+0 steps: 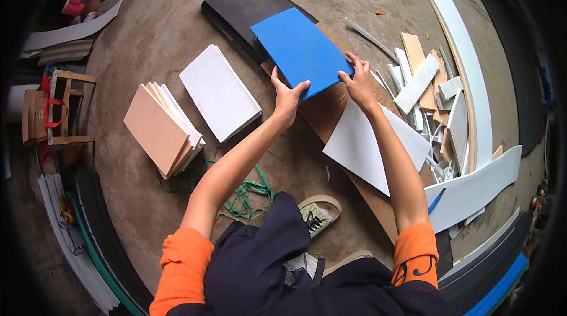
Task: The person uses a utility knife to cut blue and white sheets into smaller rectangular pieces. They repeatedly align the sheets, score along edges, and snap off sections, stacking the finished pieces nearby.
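Note:
A flat blue rectangular panel [304,50] is held out in front of me, tilted above a brown board and a dark sheet. My left hand [287,98] grips its near left corner, thumb on top. At its right corner, my right hand [358,80] has the thumb on the face and fingers round the edge. Under my right forearm a white panel [354,145] lies on the brown board [316,116]. Black sheets [236,3] lie partly behind the blue panel. What is beneath the blue panel is hidden.
Left stand a stack of white panels [218,91] and a stack of tan and white panels [156,130]. Green strapping [248,195] lies by my foot. Offcut strips [419,85] are heaped at right, beside a long white strip [466,74]. A blue-handled tool [437,199] and wooden stool [71,106] also show.

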Motion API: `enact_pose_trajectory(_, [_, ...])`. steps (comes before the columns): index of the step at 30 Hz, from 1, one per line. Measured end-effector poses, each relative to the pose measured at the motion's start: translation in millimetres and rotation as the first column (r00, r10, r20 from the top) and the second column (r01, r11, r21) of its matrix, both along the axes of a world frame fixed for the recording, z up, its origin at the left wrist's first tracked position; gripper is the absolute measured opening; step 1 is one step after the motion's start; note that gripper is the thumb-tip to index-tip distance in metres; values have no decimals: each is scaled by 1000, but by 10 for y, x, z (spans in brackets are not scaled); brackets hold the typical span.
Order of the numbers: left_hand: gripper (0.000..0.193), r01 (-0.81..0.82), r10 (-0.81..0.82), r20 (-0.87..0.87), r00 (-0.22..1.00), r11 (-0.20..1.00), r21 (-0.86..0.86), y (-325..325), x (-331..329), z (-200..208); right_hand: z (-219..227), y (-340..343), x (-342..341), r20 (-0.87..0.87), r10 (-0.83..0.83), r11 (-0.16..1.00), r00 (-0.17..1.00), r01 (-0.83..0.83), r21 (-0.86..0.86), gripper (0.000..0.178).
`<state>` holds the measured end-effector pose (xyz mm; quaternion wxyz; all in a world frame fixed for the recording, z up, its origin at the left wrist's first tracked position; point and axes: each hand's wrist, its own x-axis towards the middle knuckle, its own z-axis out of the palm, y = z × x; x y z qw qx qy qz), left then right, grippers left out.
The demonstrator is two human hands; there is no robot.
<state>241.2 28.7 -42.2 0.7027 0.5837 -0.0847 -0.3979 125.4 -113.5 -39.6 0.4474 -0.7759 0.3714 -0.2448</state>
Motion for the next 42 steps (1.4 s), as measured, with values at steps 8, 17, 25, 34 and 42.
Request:
enact_pose_trajectory(8, [93, 232, -225, 60, 973, 951, -205, 120, -345, 503, 788, 720, -898, 348, -350, 887, 870, 189, 421, 61])
enact_pose_trajectory(17, [91, 443, -448, -17, 894, 887, -128, 101, -884, 389, 663, 1588, -2141, 289, -486, 765, 825, 241, 597, 67])
enact_pose_trajectory(25, [72, 583, -586, -158, 794, 809, -70, 199, -1308, 181, 449, 1604, -2668, 375, -796, 593, 475, 483, 645, 54])
enact_pose_trajectory(34, [73, 775, -787, 86, 610, 616, 142, 367, -580, 468, 462, 833, -2932, 414, -735, 667, 537, 461, 585, 23])
enact_pose_trajectory(42, [74, 720, -753, 65, 655, 648, 248, 290, -710, 210, 279, 607, -2887, -3, -566, 716, 824, 494, 493, 41])
